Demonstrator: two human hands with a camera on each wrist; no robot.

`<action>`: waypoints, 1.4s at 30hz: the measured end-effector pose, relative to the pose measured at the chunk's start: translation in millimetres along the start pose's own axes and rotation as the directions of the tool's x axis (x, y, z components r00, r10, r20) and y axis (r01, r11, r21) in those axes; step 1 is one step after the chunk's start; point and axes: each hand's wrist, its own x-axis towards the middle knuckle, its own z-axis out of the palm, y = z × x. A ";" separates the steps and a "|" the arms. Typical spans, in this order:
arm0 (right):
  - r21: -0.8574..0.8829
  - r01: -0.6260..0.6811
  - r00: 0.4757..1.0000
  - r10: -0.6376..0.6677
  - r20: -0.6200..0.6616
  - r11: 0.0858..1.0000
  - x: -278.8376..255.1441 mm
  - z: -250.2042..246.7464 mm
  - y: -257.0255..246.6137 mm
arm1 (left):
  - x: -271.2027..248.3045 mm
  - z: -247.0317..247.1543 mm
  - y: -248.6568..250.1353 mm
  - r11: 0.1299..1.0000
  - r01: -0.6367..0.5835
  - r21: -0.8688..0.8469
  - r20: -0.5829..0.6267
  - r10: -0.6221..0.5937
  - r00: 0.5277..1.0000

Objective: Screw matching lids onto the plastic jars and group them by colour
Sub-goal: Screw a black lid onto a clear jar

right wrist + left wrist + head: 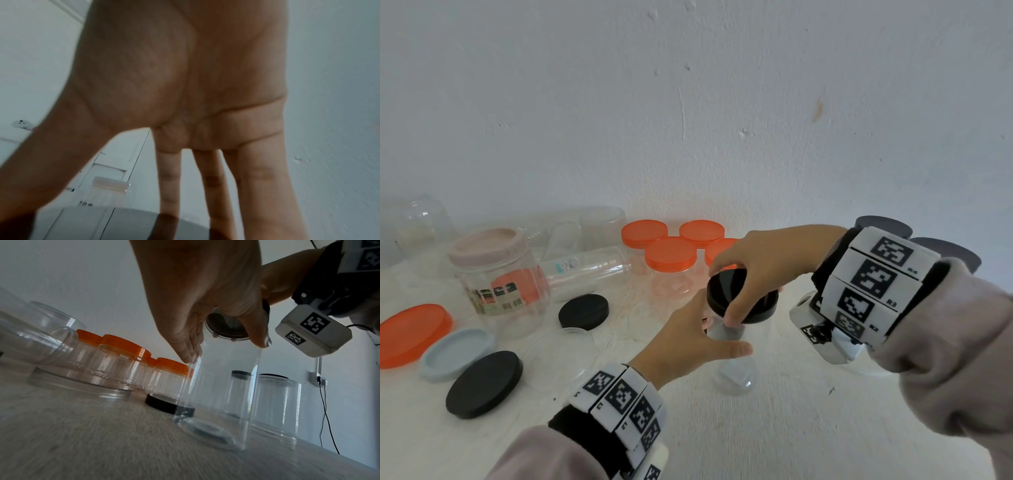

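- The clear jar (734, 359) is being held upright on the counter (774, 428) by the left hand (685, 339), fingers curled around it.
- The black lid (739, 294) on top is being gripped by the right hand (763, 260).

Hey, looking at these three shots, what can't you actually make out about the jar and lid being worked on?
- Whether the black lid is threaded on: in the head view the right hand covers its rim.
- The jar neck: in the left wrist view the left hand hides it.
- The right fingers' hold on the lid: the right wrist view is blurred, and its bottom edge cuts off the fingertips.
- The print on the labelled jar: too small.
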 end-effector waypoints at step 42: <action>-0.008 0.060 0.998 -0.060 0.021 0.998 -4.9 0.6 7.0 | -2.1 2.0 2.6 0.999 -0.001 0.041 -0.024 0.002 1.000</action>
